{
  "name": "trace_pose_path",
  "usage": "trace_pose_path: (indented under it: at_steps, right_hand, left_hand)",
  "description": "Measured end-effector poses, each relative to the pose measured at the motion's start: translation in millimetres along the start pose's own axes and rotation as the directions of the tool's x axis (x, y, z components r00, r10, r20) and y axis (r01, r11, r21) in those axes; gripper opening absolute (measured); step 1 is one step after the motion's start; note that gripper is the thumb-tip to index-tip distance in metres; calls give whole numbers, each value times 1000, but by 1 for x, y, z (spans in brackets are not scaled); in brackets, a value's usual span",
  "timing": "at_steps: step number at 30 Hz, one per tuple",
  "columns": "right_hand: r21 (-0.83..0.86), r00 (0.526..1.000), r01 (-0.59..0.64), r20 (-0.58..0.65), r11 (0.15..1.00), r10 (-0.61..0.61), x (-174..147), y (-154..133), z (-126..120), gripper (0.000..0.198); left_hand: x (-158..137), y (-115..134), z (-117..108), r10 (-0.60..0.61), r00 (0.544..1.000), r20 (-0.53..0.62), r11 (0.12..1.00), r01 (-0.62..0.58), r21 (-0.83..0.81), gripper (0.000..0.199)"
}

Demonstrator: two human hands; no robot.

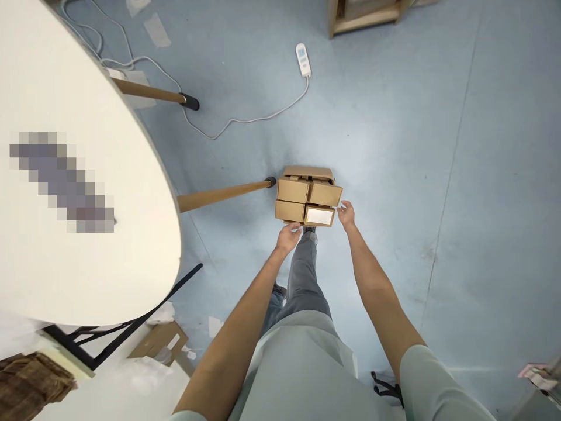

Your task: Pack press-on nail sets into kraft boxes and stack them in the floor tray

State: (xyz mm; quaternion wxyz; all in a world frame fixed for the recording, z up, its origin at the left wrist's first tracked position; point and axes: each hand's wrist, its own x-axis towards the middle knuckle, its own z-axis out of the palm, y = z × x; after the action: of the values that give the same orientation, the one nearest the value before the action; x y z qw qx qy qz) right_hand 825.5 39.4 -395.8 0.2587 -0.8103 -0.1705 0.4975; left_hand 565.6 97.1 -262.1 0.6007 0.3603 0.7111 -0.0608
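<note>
A brown cardboard box sits low in front of my legs, near the floor. Several smaller cardboard boxes are packed in it, side by side. The one nearest my right hand shows a white face, and the piece behind it is tilted outward at the right. My left hand is closed at the near left edge of the cardboard box, its fingertips partly hidden against it. Just off the right side, my right hand is open, with thumb and fingers apart and nothing visible between them.
A white round-edged table stands at the left, with a wooden leg reaching close to the box. A white remote-like device on a cable lies on the blue floor. Another carton is at lower left.
</note>
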Motion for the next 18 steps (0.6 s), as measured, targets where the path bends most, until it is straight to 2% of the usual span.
trace_pose_path:
  at_steps: [4, 10, 14, 18]
  right_hand:
    - [12, 998, -49, -40, 999, 49, -49, -33, -17, 37]
    - [25, 999, 21, -26, 999, -21, -134, -86, -35, 28]
    - [41, 991, 130, 15, 991, -131, -188, -124, -30, 30]
    - [59, 964, 255, 62, 965, -259, -243, -162, -9, 39]
  left_hand:
    - [-37, 18, -22, 52, 999, -7, 998, -52, -32, 18]
    - [-106, 30, -64, 123, 992, -30, 983, -126, -131, 15]
    - [-155, 23, -99, 214, 976, -39, 952, -218, -216, 21]
    - [-200, 0, -140, 327, 945, -7, 898, -314, -309, 36]
